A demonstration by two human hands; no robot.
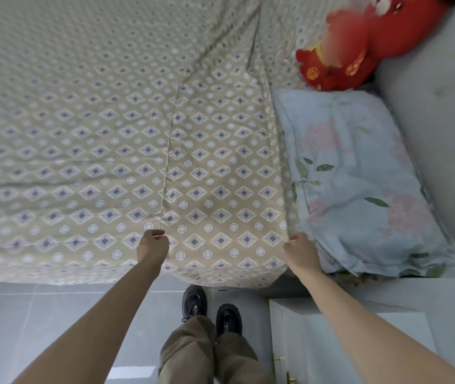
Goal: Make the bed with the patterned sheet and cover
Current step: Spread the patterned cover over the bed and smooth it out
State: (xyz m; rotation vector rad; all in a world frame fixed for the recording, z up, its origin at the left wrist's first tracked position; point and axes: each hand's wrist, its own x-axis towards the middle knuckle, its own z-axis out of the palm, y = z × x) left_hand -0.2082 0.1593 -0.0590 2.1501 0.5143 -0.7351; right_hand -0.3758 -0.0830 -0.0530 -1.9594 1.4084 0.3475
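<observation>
Cover lay spread over the bed, near edge draped over the side; left hand & right hand each pinched that edge, well apart, right one beside the pillow; cloth looked thin, soft, light, prob. creases easily; best gripped at hem/corners.

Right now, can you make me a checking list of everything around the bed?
Surface: bed, all under patterned fabric, some creases.
Job's things: cover lies flat, with a seam line running up from the left hand; the sheet can't be told apart.
Clutter: pillow by the headboard; red toy beyond it.
Hands: left hand and right hand each grip the cover near the bed's edge.
Cables: nothing seen.
Surroundings: grey floor, white cabinet, black shoes.
</observation>
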